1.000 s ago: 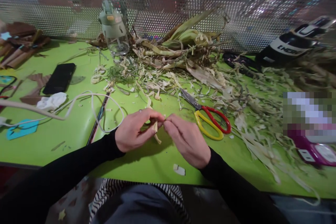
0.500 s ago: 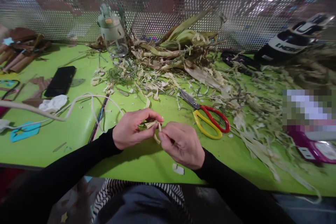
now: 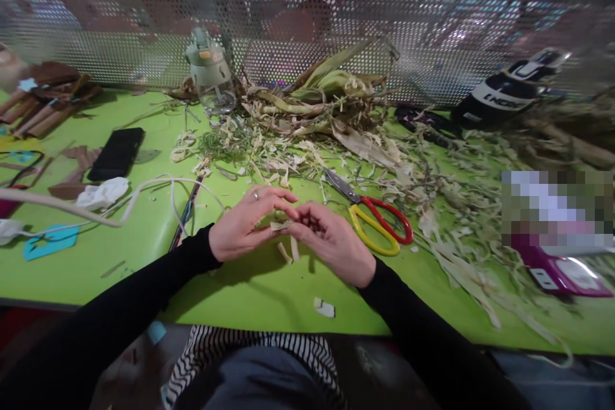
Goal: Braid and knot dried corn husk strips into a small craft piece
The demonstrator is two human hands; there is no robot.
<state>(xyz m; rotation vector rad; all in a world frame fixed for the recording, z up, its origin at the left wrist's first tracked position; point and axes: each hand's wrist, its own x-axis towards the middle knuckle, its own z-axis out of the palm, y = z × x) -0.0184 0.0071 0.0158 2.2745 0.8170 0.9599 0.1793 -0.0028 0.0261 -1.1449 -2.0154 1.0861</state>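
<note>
Both hands meet over the front middle of the green table. My left hand (image 3: 247,221) is closed, its fingertips pinching a small piece of pale dried husk (image 3: 281,226). Fingers of my right hand (image 3: 331,237) are bent and closed on the same husk from the other side. Two narrow husk ends (image 3: 295,248) hang below the fingertips. How the piece is folded between the fingers is hidden. Scissors (image 3: 379,221) with one red and one yellow handle lie just right of my right hand, their blades pointing to the back left.
Husk scraps and a pile of dried husks (image 3: 312,99) spread across the back. A clear bottle (image 3: 210,73), a black phone (image 3: 116,154) and white cables (image 3: 137,189) are at left. A black bottle (image 3: 500,96) and a magenta device (image 3: 552,269) are at right.
My right hand has turned and moved up against my left fingertips. The husk ends now hang down between the hands. The whole view has shifted slightly.
</note>
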